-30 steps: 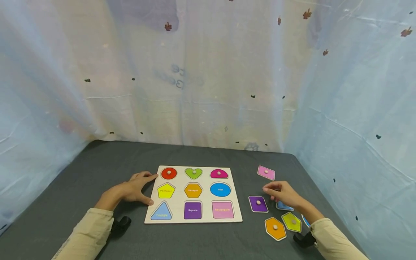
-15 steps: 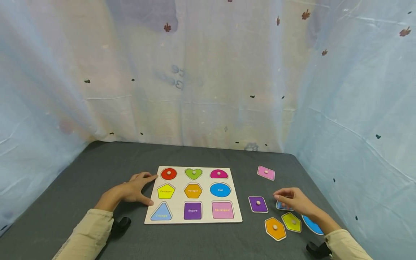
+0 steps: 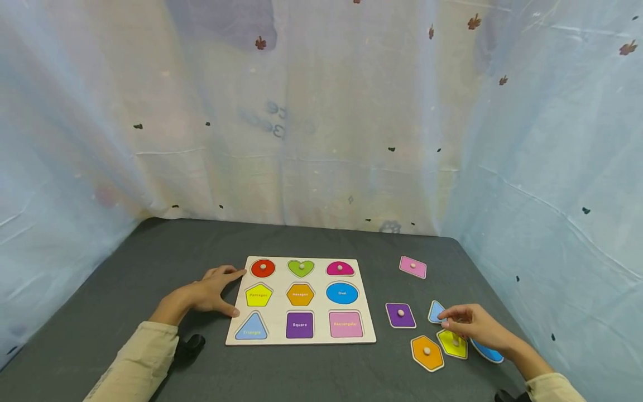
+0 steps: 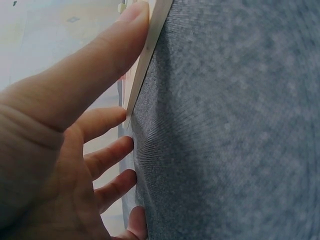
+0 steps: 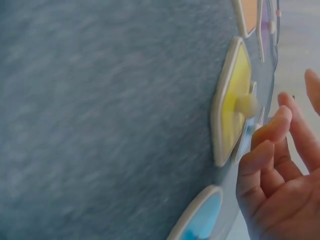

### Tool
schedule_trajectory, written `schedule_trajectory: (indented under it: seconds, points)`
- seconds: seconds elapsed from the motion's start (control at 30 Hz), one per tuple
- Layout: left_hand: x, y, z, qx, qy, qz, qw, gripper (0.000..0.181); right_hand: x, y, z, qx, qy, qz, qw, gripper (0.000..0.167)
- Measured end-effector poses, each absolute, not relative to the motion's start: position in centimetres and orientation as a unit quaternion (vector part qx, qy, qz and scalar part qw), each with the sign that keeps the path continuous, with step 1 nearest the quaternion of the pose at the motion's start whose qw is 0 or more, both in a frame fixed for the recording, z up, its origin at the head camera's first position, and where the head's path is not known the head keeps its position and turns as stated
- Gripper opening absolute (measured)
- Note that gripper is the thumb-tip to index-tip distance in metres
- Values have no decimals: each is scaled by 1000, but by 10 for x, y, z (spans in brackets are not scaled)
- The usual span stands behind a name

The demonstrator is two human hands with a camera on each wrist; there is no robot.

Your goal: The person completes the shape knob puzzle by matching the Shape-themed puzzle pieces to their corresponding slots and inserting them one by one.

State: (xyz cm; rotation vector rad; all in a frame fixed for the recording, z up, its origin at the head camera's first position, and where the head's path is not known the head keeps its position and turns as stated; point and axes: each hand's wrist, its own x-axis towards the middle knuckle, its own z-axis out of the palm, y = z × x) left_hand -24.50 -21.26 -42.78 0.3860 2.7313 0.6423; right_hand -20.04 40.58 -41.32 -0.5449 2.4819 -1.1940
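My left hand [image 3: 203, 293] rests at the left edge of a white shape puzzle board [image 3: 318, 307], thumb and index finger touching its side. In the left wrist view, the thumb [image 4: 100, 65] lies against the board's edge. Over on the right, my right hand [image 3: 477, 325] hovers with loosely bent fingers and holds nothing. Its fingertips are nearest to a yellow pentagon piece [image 3: 446, 346] and a blue triangle piece [image 3: 435, 310], partly covering both in the head view. In the right wrist view, the pentagon's round knob [image 5: 246, 106] stands beside the fingers, apart from them.
An orange hexagon piece [image 3: 424, 363], a purple square piece [image 3: 397, 319], a pink rectangle piece [image 3: 409, 270] and a blue oval piece [image 3: 489, 353] lie on the grey cloth. Knobbed red circle [image 3: 263, 273], green heart [image 3: 296, 272] and magenta semicircle [image 3: 340, 272] pieces fill the board's top row.
My right hand has moved right and toward me, from beside the purple square to over the yellow pentagon, uncovering the blue triangle and oval. The left hand stays at the board.
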Motion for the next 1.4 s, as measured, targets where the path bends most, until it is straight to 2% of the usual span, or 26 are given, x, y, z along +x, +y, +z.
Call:
schedule_trajectory:
  seconds: [0.47,0.97,1.4]
  points:
    - [-245,-213,-427,145,952,225,147,109,-188,431,-424,-244,849,-428,191,25]
    - [-245,-213,-429,138,953,224,147,109,-187,437,-433,-264,820,-464,205,18]
    - [-244,-213,-429,137,955,222,144,109,-186,432,-432,-266,823,-463,192,19]
